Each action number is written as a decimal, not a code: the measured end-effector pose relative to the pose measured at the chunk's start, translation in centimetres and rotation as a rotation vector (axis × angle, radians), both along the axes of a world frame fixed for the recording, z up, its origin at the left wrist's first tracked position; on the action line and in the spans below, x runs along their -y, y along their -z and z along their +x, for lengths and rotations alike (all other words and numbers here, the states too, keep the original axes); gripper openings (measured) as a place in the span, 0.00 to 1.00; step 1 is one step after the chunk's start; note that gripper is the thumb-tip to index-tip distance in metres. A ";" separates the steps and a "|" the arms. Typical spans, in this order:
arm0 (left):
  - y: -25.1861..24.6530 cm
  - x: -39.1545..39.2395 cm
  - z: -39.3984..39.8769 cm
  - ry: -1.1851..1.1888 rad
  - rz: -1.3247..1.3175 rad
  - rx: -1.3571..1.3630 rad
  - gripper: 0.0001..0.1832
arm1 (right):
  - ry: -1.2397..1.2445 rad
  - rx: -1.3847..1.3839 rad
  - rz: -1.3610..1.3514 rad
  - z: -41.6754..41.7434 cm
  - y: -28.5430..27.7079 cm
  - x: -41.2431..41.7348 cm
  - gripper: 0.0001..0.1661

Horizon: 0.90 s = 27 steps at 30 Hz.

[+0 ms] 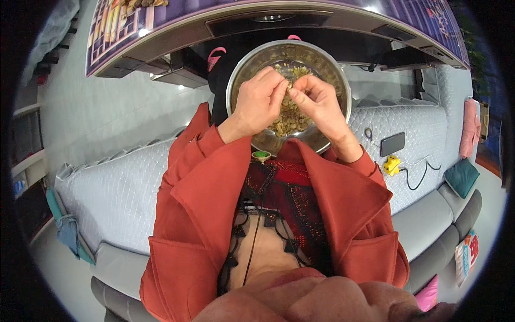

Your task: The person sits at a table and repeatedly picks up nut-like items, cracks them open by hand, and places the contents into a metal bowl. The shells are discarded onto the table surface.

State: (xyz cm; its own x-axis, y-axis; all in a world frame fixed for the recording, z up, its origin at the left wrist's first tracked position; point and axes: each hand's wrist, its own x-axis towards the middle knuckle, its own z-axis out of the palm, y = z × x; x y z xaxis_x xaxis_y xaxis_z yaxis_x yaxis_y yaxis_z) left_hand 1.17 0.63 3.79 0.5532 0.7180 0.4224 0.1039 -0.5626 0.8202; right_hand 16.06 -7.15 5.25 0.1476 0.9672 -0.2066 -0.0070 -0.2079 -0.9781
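Note:
A wide stainless steel bowl (235, 64) is in front of my body, close to my lap. Inside it lie many small yellowish-brown pieces (287, 120) that look like broken nut kernels. Both my hands are above the bowl with their fingertips almost meeting. My left hand (259, 102) has its fingers curled, with thumb and forefinger pinched at a small pale-brown piece (289, 86). From the other side, the thumb and forefinger of my right hand (320, 100) pinch at the same piece. The fingertips partly hide it, so its exact kind is unclear.
A table (169, 32) with a purple printed top stands beyond the bowl, brown lumps (143, 3) at its far left. On the quilted sofa cover (418, 120) to my right lie a smartphone (392, 144), a yellow plug adapter (391, 165) and a black cable (410, 183).

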 end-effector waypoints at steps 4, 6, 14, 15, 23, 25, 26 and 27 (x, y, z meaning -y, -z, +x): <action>0.0 0.1 0.0 0.022 -0.001 -0.017 0.05 | 0.009 0.032 0.018 -0.2 -0.3 0.0 0.08; 0.3 0.2 0.2 0.040 0.007 -0.015 0.05 | 0.001 0.093 0.069 -0.1 0.4 0.0 0.06; 0.9 -1.0 -0.2 0.246 -0.147 0.030 0.05 | -0.069 0.391 0.221 -0.3 -0.3 -0.1 0.04; 0.6 -1.1 -0.2 0.252 -0.154 0.024 0.05 | -0.070 0.419 0.229 -0.2 -0.6 -0.2 0.05; -0.4 -2.5 -1.3 0.287 0.363 0.049 0.13 | -0.041 1.095 0.750 0.0 -1.3 -0.3 0.08; -0.5 -2.7 -1.7 0.288 0.526 -0.007 0.16 | -0.073 1.161 0.768 0.5 -1.3 -0.4 0.09; -0.4 -2.9 -1.8 0.294 0.554 -0.030 0.16 | -0.056 1.095 0.758 0.3 -1.4 -0.3 0.09; -0.3 -3.1 -1.8 0.301 0.585 -0.052 0.16 | -0.038 1.032 0.749 0.1 -1.4 -0.2 0.09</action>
State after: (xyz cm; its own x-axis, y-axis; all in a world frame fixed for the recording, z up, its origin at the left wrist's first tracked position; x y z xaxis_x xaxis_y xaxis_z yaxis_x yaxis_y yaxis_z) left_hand -0.60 3.69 4.13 0.7241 0.1891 0.6633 -0.0961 -0.9247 0.3685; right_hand 16.12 -6.97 6.62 -0.1169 0.8041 0.5829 0.8171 0.4115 -0.4038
